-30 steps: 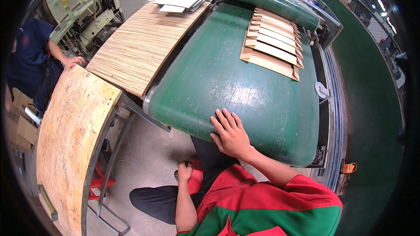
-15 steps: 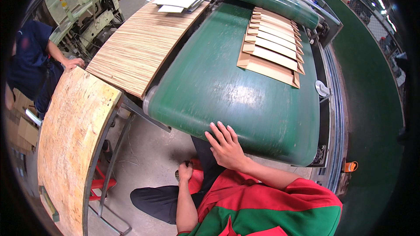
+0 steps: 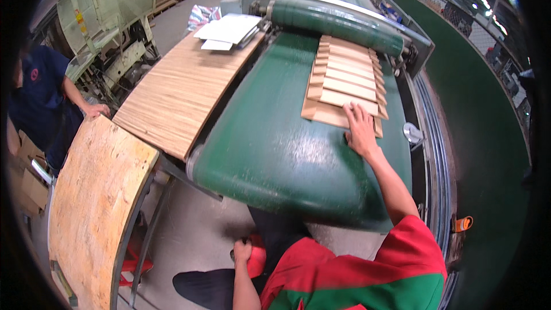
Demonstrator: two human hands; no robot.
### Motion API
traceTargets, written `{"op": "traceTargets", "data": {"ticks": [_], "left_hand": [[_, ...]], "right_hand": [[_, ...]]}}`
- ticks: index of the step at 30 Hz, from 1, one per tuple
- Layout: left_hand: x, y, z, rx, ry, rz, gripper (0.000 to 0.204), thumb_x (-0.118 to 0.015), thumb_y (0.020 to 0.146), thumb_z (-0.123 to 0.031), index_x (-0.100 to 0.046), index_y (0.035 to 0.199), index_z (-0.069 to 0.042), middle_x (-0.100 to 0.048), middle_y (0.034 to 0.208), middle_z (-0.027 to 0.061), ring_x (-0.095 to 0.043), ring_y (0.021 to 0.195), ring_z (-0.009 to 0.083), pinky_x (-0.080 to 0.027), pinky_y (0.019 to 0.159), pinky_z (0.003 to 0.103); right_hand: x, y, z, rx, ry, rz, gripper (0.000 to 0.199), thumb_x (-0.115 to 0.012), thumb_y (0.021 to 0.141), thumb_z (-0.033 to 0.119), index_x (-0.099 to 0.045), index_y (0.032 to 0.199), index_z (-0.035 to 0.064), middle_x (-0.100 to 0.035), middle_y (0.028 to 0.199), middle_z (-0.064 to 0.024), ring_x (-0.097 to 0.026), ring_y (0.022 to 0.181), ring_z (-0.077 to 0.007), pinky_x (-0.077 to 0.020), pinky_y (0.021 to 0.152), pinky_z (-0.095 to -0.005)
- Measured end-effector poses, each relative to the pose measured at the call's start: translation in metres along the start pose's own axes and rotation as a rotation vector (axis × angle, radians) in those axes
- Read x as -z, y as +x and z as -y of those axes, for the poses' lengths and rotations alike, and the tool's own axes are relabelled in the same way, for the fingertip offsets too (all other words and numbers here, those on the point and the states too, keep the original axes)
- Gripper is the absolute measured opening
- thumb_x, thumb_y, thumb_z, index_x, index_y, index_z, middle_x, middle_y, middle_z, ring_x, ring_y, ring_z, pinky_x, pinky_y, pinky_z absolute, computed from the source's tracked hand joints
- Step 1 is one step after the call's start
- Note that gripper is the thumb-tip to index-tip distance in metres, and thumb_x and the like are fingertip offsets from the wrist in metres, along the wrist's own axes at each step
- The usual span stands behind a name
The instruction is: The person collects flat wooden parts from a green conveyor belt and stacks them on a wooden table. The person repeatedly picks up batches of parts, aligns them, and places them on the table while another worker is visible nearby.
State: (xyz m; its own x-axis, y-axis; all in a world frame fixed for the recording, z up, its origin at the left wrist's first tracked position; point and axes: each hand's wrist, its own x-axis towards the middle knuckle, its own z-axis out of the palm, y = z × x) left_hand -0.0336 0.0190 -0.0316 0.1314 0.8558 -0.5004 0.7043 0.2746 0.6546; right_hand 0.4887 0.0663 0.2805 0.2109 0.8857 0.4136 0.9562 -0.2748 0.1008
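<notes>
A shingled row of tan cardboard sheets lies on the green conveyor belt, reaching back to a green roller. My right hand is stretched out over the belt, fingers spread flat on the nearest sheet's front edge. It presses on the sheet and does not grip it. My left hand hangs low beside my dark trouser leg, curled into a fist against a red object under the belt's end. My red and green sleeve fills the bottom right.
A wood-grain side table with white papers adjoins the belt's left. A curved plywood board stands nearer left, where a co-worker in dark blue rests a hand. A green wall runs along the right.
My right hand has left the belt's near end and reached forward onto the nearest cardboard sheet. My head has leaned in. The left hand has stayed low.
</notes>
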Motion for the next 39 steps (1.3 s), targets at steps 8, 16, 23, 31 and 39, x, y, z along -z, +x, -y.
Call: {"op": "traceTargets", "data": {"ticks": [8,16,23,31,39], "left_hand": [[-0.005,0.0,0.007,-0.028,-0.032,-0.053,0.038,-0.065,0.095,-0.032,-0.078,0.117,-0.004,-0.075,0.116,0.0267,-0.07,0.117,0.0444,-0.053,0.102,0.049],[-0.007,-0.002,0.012,0.005,-0.059,-0.053,0.037,-0.064,0.096,-0.031,-0.077,0.118,-0.004,-0.076,0.118,0.0251,-0.07,0.117,0.0432,-0.054,0.102,0.048],[-0.004,-0.007,0.012,-0.01,-0.055,-0.076,0.037,-0.064,0.095,-0.03,-0.077,0.116,-0.003,-0.076,0.113,0.0249,-0.072,0.111,0.044,-0.054,0.099,0.05],[0.0,-0.008,0.008,0.035,-0.047,-0.042,0.037,-0.066,0.096,-0.028,-0.076,0.117,0.0,-0.077,0.112,0.0259,-0.073,0.111,0.0395,-0.055,0.097,0.045],[-0.005,-0.005,0.017,0.062,-0.04,-0.061,0.036,-0.065,0.094,-0.028,-0.077,0.115,-0.001,-0.077,0.111,0.0253,-0.073,0.111,0.0416,-0.055,0.098,0.048]], "right_hand": [[-0.015,0.01,-0.021,0.197,-0.1,-0.094,0.085,-0.077,0.078,0.011,-0.046,0.157,0.0129,-0.049,0.155,-0.0136,-0.044,0.145,-0.0343,-0.0377,0.116,-0.0505],[-0.055,0.017,-0.019,0.061,-0.289,-0.218,0.059,-0.049,0.103,0.014,-0.041,0.16,0.0038,-0.039,0.168,-0.0168,-0.032,0.157,-0.0414,-0.0276,0.127,-0.0552],[-0.091,0.09,-0.066,-0.106,-0.399,-0.198,0.06,-0.042,0.105,0.013,-0.035,0.163,0.0013,-0.039,0.168,-0.018,-0.029,0.16,-0.037,-0.0232,0.129,-0.0584],[-0.064,0.193,-0.131,-0.009,-0.174,-0.204,0.079,-0.069,0.079,-0.002,-0.044,0.153,0.0121,-0.052,0.142,-0.0145,-0.051,0.135,-0.0367,-0.0467,0.111,-0.0509],[-0.068,0.164,-0.123,-0.011,-0.305,-0.312,0.065,-0.065,0.089,0.006,-0.05,0.152,0.0123,-0.052,0.15,-0.0122,-0.048,0.141,-0.0327,-0.0378,0.116,-0.048]]}}
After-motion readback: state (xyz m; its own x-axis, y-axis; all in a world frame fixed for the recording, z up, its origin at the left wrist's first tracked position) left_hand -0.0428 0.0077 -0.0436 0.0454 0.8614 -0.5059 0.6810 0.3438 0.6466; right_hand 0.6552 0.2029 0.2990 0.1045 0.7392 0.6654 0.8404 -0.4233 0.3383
